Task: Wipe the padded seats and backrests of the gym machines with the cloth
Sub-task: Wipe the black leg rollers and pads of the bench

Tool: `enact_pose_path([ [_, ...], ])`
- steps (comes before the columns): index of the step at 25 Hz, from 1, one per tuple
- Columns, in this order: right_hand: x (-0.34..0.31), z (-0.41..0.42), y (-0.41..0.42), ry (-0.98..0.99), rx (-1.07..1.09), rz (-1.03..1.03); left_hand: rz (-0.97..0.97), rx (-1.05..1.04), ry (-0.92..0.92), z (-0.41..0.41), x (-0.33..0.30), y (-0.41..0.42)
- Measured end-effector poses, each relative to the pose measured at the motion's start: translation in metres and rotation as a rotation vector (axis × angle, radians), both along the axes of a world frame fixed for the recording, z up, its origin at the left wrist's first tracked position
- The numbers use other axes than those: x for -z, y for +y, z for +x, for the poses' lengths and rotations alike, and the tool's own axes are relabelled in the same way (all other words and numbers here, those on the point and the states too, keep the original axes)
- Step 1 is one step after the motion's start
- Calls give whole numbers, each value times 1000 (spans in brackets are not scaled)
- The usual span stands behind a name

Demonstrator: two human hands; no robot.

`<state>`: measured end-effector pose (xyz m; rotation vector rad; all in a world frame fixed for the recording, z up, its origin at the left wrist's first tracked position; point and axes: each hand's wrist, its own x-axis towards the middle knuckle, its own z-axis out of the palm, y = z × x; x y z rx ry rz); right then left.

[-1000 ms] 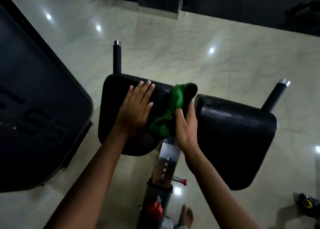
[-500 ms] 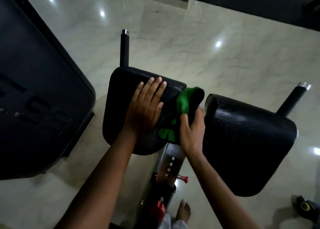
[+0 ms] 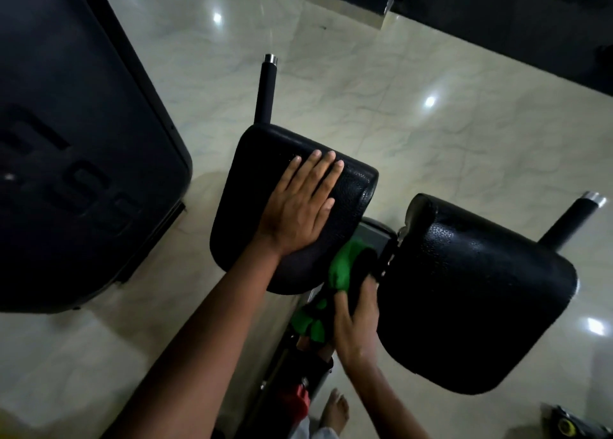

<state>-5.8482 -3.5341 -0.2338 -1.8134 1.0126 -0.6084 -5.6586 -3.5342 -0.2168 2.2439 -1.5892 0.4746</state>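
Observation:
Two black padded pads sit side by side on a gym machine. My left hand [image 3: 300, 206] lies flat with straight fingers on the left pad [image 3: 252, 180]. My right hand [image 3: 356, 322] grips a green and black cloth [image 3: 343, 269] in the gap between the pads, against the inner edge of the right pad [image 3: 474, 292]. Part of the cloth hangs below my hand.
A grey metal post [image 3: 374, 236] with a red knob [image 3: 298, 402] runs under the gap. Black handles [image 3: 267, 90] [image 3: 570, 223] stick out from both pads. A large dark machine housing [image 3: 66, 146] stands left. A bare foot [image 3: 335, 412] is on the pale tiled floor.
My right hand has drawn the cloth down the gap, from the pads' far end toward me. My left hand stays flat on the left pad. The view has shifted.

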Motion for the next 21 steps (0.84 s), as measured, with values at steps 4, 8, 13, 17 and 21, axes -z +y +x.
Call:
enact_pose_path([
  [4,-1,-18,7,38,-30,20,16,4,24,-2,-4,1],
  [8,-50,25,-45,26,-37,-386,-3,-5,83,3,-1,19],
  [13,-47,37,-66,430,-313,-968,-50,-83,183,7,7,47],
  [17,-42,8,-72,478,-726,-1282,-30,-119,219,14,12,61],
  [21,-66,42,-95,452,-499,-1188,-33,-176,246,5,13,60],
])
